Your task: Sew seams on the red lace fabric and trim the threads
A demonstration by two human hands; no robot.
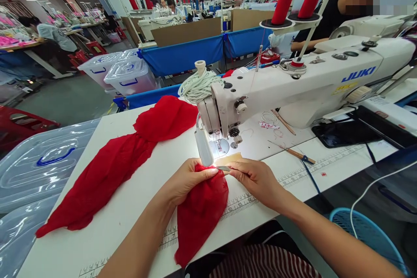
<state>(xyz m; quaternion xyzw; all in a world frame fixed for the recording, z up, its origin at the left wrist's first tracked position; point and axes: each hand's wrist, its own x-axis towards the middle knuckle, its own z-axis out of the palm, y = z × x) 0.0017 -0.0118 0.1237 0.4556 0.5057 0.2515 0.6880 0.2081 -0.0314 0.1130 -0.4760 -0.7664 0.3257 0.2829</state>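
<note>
My left hand [187,180] pinches the gathered top of a red cloth piece [203,208], which hangs down over the table's front edge. Close beside it, my right hand [252,178] is closed on a small metal blade [223,168] that touches the red cloth. Both hands are just in front of the needle area of a white sewing machine [273,91], beside its lit lamp [203,147]. A larger red cloth [107,173] lies across the table on the left.
On the white table [143,208] are an awl [299,155], tweezers [283,121] and a black phone [345,134]. Red thread cones [285,0] stand above the machine. Clear plastic boxes [42,160] are at the left, a blue basket [368,234] lower right. A person [325,21] sits behind.
</note>
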